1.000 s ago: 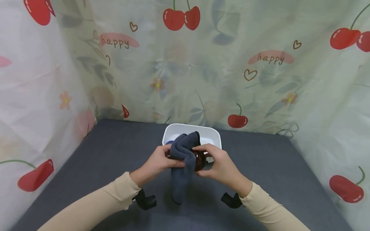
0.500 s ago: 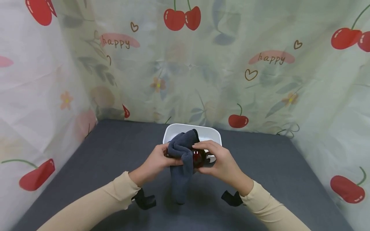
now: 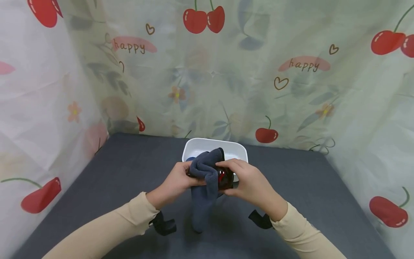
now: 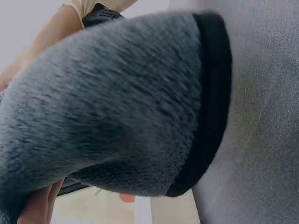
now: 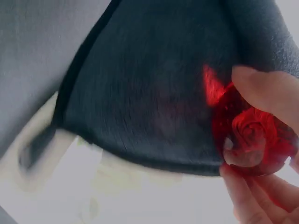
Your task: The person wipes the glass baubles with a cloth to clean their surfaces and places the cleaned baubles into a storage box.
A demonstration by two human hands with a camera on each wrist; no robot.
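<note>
Between the two hands is a red see-through glass piece [image 3: 225, 178], partly wrapped in a dark blue-grey plush cloth [image 3: 207, 172]. My left hand [image 3: 176, 180] grips the cloth around its left part, thumb towards me. The right hand [image 3: 247, 180] holds the bare right end between thumb and fingers. In the right wrist view, that round end [image 5: 254, 135] shows a rose shape inside. The cloth's lower part hangs down between the hands. A dark-edged fold of the cloth [image 4: 117, 93] fills much of the left wrist view. The cloth hides the rest of the glass piece.
A white rectangular tub [image 3: 240, 151] stands just beyond the hands, with something blue [image 3: 191, 158] at its left inside. The table has a dark grey cover [image 3: 291, 187]. A cherry-printed curtain [image 3: 210, 90] encloses the back and sides.
The glass piece has turned a little in the right hand, so a dark part by the thumb no longer shows. The right hand has shifted slightly right; the hanging cloth sways slightly.
</note>
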